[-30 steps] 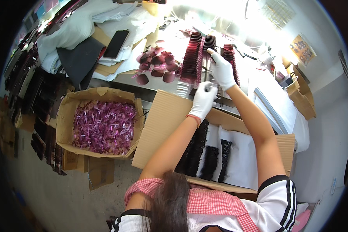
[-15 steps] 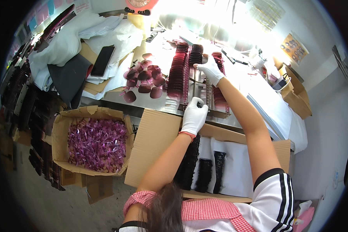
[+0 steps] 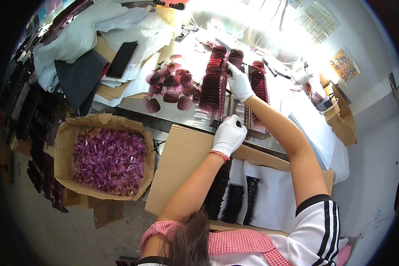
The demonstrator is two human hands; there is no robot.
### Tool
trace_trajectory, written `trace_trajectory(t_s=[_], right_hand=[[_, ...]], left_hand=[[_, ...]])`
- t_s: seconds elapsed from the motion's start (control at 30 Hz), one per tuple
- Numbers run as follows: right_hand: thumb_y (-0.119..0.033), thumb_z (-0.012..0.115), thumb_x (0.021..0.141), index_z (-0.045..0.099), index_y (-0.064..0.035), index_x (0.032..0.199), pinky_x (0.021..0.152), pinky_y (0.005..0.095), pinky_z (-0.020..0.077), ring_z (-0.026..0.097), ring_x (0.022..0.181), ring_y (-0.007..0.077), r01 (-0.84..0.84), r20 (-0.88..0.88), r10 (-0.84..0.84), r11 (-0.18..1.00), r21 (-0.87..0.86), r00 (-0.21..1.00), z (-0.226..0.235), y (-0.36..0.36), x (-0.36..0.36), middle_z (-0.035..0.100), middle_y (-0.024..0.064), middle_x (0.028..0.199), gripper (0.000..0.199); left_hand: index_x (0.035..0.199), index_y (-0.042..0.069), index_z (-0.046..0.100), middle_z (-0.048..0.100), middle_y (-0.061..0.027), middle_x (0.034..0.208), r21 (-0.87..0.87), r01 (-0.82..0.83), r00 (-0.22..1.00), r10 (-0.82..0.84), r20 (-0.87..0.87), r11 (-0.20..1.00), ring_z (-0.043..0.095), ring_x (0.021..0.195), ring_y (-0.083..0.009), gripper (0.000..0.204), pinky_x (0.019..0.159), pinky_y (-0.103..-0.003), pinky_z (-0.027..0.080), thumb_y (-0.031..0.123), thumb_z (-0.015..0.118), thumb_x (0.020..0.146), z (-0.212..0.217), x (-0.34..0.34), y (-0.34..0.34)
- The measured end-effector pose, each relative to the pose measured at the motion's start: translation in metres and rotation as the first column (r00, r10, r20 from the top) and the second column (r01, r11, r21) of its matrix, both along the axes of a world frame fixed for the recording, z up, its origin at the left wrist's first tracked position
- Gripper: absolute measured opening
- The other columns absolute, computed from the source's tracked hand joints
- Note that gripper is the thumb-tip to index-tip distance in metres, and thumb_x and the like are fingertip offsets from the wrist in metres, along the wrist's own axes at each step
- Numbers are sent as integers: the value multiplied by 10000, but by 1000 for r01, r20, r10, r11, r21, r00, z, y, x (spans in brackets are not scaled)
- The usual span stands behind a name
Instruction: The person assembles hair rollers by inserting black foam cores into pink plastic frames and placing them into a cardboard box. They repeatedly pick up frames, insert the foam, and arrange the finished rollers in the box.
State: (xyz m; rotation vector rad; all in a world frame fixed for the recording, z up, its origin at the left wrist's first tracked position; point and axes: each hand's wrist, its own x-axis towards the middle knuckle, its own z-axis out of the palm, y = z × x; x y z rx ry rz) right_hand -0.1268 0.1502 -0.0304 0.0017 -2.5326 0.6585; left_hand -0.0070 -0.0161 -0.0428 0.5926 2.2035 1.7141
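Tinted dark-red lenses stand in a long left row (image 3: 209, 95) on a metal rack, with a pink clear strip (image 3: 223, 91) along it. My right hand (image 3: 241, 84), in a white glove, reaches over the rack from the right. Its fingertips meet at the strip beside the left row; what they pinch is hidden. At the rack's near end my left hand (image 3: 229, 135), gloved too, is curled round a small black piece (image 3: 238, 124), mostly covered by the fingers. Darker lenses (image 3: 236, 56) stand beyond my right hand, and another red row (image 3: 258, 84) is to its right.
Loose lenses (image 3: 172, 81) lie left of the rack. A phone (image 3: 123, 60) rests on papers. Below, a carton (image 3: 62, 155) holds purple plastic scraps (image 3: 111, 162); an open cardboard box (image 3: 175, 159) contains white sheets and black rows. Pens (image 3: 270, 66) and paper stacks (image 3: 312, 133) are at right.
My right hand has shifted from the darker row leftward to the strip by the left row, its fingers closing together. A gap now shows within that left row. My left hand stays at the near end.
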Motion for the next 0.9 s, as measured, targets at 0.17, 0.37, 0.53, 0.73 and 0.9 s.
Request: trace_trajectory(t_s=[0.17,0.37,0.53,0.73,0.9], right_hand=[[40,494,884,586,-25,1296,949,390,527,641,1111,348,-24,-74,76,842,539,994,16,7,-11,625,211,1276,427],[31,533,905,650,-62,1269,799,312,564,697,951,166,-55,10,56,994,-90,998,75,-28,80,706,118,1167,394],[-168,665,866,658,-55,1250,915,344,516,674,998,238,-405,303,385,914,4,872,95,-38,144,692,143,1135,400],[-162,654,918,514,89,1331,963,301,486,638,1106,197,96,165,-5,829,-551,986,59,35,32,641,184,1260,503],[-182,784,777,247,62,1463,1082,339,370,432,1296,270,-52,108,137,820,-570,985,14,89,-57,427,219,1429,904]], left_hand=[[936,36,634,675,-139,931,40,78,955,-87,283,996,675,865,-228,161,725,-354,547,175,659,858,13,-1,-9],[1317,186,473,609,-16,1112,700,-354,668,-357,653,620,631,933,-141,421,797,-362,578,417,601,990,25,2,-10],[1326,267,463,534,25,1224,768,-496,573,-511,641,406,528,1087,-134,376,790,-401,543,389,593,994,32,1,3],[973,118,539,618,-38,799,603,-330,798,-127,590,726,574,613,-102,191,482,-257,477,67,695,875,22,9,6],[1003,60,532,526,-20,780,286,-114,988,79,129,951,535,606,-99,251,542,-273,502,-25,620,784,2,3,9]])
